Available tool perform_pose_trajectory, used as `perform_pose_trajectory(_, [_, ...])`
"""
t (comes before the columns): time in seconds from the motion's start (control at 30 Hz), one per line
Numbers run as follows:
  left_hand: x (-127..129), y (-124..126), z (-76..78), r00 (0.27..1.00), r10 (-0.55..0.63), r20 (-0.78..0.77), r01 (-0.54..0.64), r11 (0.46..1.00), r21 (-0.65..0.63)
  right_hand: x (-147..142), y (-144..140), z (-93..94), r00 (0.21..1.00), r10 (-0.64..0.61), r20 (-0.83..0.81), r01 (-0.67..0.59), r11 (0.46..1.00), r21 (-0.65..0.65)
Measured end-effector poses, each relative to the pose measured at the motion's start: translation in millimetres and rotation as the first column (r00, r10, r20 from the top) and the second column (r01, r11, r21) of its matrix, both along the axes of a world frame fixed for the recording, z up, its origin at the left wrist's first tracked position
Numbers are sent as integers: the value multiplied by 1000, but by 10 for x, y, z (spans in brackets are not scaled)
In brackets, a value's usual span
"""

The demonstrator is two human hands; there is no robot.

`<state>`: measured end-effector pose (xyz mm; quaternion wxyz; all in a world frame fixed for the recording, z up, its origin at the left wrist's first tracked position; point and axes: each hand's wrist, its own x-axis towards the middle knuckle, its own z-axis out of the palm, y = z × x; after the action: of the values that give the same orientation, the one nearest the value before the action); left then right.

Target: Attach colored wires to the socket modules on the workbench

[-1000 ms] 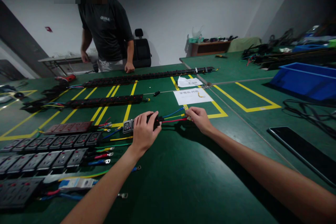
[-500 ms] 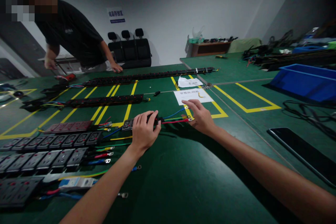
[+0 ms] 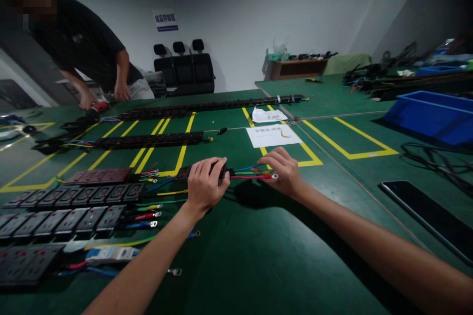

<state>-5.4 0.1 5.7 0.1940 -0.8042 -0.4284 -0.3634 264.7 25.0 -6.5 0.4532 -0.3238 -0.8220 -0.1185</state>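
Our left hand (image 3: 203,188) clamps socket block (image 3: 192,172) flat on green table (image 3: 258,256); right hand (image 3: 283,170), fingers loosely spread, presses on its coloured wires (image 3: 251,173). We judge careless tug could bend ring terminals or slide block. Since half-second ago, right hand lower onto wires; co-worker (image 3: 84,49) bent further left.

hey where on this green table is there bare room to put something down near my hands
Bare green mat lies between your forearms, in front of the left hand and right hand. Another free patch runs right of the right arm up to the dark flat panel. The left is crowded with socket modules and loose wires.
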Motion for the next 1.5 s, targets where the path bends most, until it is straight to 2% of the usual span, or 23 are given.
perform_pose_trajectory(0.17, [12,-10,-8,1000,-7,11,6,1000,27,-78,-40,16,997,-3,-77,-2,998,-71])
perform_pose_trajectory(0.33, [29,-30,-8,999,0,34,-1,1000,20,-165,-65,-12,958,-10,-285,-42,984,-174])
perform_pose_trajectory(0.47, [33,-37,-5,999,-1,39,1,1000,10,-221,-91,-54,928,-72,-365,-11,976,-219])
perform_pose_trajectory(0.6, [33,-43,-1,998,-6,70,5,1000,15,-284,-111,-66,861,-146,-487,-42,934,-355])
perform_pose_trajectory(0.7, [28,-45,1,997,-20,81,17,999,39,-285,-109,-48,850,-100,-517,-92,938,-334])
perform_pose_trajectory(0.77, [21,-42,-2,996,-24,86,19,999,50,-241,-95,-32,874,-73,-480,-56,967,-250])
perform_pose_trajectory(0.9, [8,-26,-15,993,2,115,-6,999,35,-92,-40,-18,938,-134,-320,109,990,-94])
perform_pose_trajectory(1.07, [5,-6,-24,993,20,117,-26,999,48,-6,3,-24,989,-141,-47,141,990,-3])
perform_pose_trajectory(1.27, [0,-1,-21,995,26,95,-31,998,51,-143,-76,32,966,-186,178,188,982,6])
perform_pose_trajectory(1.5, [65,-45,-14,999,-10,34,9,1000,26,-217,-124,56,924,-271,269,264,963,62])
